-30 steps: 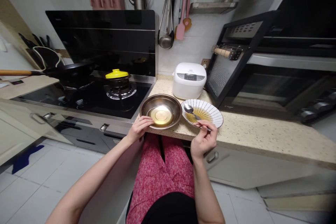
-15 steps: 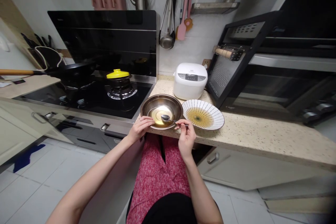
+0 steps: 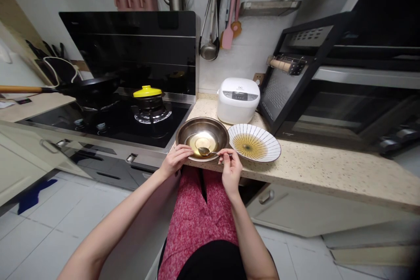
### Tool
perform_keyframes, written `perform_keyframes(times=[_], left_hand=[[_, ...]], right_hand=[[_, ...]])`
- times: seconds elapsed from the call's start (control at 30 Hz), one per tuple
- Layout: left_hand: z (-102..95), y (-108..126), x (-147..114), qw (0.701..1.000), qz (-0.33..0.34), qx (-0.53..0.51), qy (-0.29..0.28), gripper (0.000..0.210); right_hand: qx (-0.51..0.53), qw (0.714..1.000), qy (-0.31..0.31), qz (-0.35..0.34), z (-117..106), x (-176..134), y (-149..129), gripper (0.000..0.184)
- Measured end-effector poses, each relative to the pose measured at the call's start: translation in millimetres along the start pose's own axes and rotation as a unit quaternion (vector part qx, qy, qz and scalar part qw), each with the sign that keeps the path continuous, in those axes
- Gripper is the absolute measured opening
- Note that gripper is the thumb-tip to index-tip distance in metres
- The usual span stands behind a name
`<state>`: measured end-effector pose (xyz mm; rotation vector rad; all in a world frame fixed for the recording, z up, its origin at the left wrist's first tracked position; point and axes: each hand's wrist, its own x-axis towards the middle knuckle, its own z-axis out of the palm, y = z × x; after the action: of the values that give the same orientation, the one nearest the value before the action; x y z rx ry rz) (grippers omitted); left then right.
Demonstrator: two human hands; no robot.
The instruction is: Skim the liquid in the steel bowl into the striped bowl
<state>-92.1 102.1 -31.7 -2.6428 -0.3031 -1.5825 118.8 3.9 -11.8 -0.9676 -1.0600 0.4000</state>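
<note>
Fingers (image 3: pixel 226 153) of the right hand (image 3: pixel 232 173) pinch the spoon (image 3: pixel 204 151) by its handle, its head inside the metal bowl (image 3: pixel 186 130); whether it touches bottom is hard to tell. The left hand (image 3: pixel 173 162) grips the rim's near-left side. The bowl sits by the tabletop (image 3: pixel 321 166) front edge, with the plate (image 3: pixel 271 148) just rightward, the tabletop stretching beyond.
</note>
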Motion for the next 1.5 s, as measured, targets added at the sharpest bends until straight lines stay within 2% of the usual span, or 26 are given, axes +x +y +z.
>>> perform_keyframes(times=[0.3, 0.5, 0.97, 1.5], left_hand=[[0.3, 0.6, 1.9, 1.000, 0.010, 0.004, -0.001, 0.022], [0.3, 0.6, 2.0, 1.000, 0.003, 0.003, 0.003, 0.023], [0.6, -1.4, -2.9, 1.000, -0.003, 0.007, -0.003, 0.023], [1.3, -4.4, -6.4, 1.000, -0.002, 0.007, -0.011, 0.023]], right_hand=[[0.073, 0.996, -0.010, 0.044, -3.0, 4.3, 6.0, 0.027], [0.120, 0.991, 0.011, 0.059, -3.3, 5.2, 10.5, 0.028], [0.134, 0.987, 0.089, 0.026, -17.6, 11.2, -3.3, 0.022], [0.129, 0.974, 0.182, -0.048, -36.6, 26.4, -23.0, 0.020]])
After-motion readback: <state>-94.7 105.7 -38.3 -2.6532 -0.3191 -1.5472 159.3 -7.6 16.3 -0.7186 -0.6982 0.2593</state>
